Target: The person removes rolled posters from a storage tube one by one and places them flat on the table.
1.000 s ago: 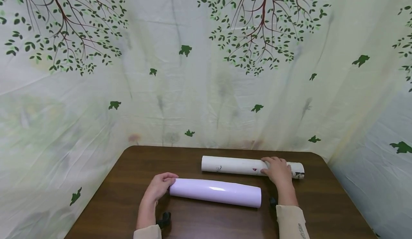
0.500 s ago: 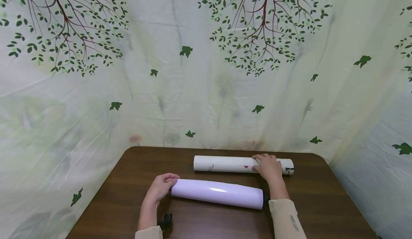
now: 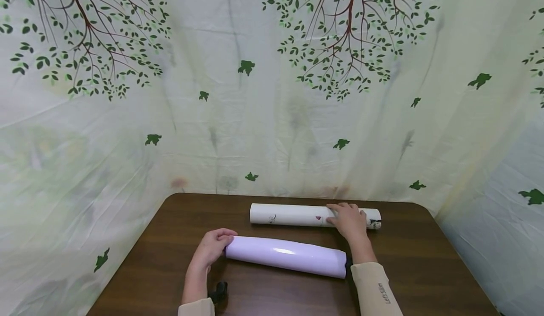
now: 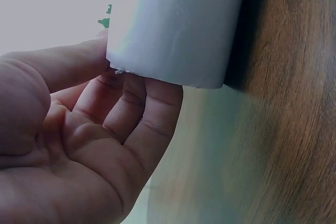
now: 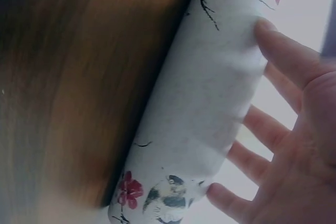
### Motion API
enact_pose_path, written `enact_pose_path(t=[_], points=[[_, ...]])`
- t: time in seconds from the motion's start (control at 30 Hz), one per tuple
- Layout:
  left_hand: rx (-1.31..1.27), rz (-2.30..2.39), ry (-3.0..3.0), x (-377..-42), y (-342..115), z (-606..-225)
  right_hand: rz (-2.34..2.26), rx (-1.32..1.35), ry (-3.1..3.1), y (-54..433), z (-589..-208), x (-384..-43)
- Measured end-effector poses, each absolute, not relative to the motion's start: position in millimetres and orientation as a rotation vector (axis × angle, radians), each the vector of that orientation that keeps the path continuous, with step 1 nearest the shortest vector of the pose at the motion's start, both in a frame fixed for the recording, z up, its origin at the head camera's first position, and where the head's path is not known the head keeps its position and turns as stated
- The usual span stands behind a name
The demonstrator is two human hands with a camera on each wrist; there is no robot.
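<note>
My left hand (image 3: pixel 209 248) is at the left end of a glossy pale lilac roll (image 3: pixel 289 256), which lies slantwise on the table. Close up in the left wrist view, its thumb and fingers pinch the rim of that roll (image 4: pixel 173 30). Behind it, near the table's back edge, lies a white roll (image 3: pixel 284 214) with printed motifs. Over the right part of this white roll is my right hand (image 3: pixel 350 221), gripping it. The right wrist view shows the thumb and fingertips touching the white roll (image 5: pixel 194 98), which bears a red flower and a bird print.
Both rolls lie on a dark brown wooden table (image 3: pixel 140 259) with rounded back corners. A pale fabric backdrop (image 3: pixel 272 132) printed with trees and green leaves hangs behind it. A black strap piece (image 3: pixel 218 291) sits at the left wrist.
My right hand has moved the white roll to the left along the table. The left hand and the lilac roll have stayed nearly in place; the lilac roll's right rim now looks slightly dented.
</note>
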State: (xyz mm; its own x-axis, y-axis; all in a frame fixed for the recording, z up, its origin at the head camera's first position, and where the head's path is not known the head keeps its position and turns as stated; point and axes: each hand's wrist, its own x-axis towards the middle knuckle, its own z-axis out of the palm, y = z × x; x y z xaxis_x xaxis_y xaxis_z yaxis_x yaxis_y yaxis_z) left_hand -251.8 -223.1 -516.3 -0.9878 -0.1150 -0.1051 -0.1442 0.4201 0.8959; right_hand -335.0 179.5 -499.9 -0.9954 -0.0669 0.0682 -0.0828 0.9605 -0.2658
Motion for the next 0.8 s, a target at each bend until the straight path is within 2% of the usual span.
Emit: enact_pose_path(t=[0.4,0.8], points=[[-0.241,1.656,2.609,-252,-223,-515,0.414,0.176,-3.039,177,-507,-338],[-0.244,1.7,2.569,-252,-220,-515,0.561,0.315,-2.992,194,-503,-341]])
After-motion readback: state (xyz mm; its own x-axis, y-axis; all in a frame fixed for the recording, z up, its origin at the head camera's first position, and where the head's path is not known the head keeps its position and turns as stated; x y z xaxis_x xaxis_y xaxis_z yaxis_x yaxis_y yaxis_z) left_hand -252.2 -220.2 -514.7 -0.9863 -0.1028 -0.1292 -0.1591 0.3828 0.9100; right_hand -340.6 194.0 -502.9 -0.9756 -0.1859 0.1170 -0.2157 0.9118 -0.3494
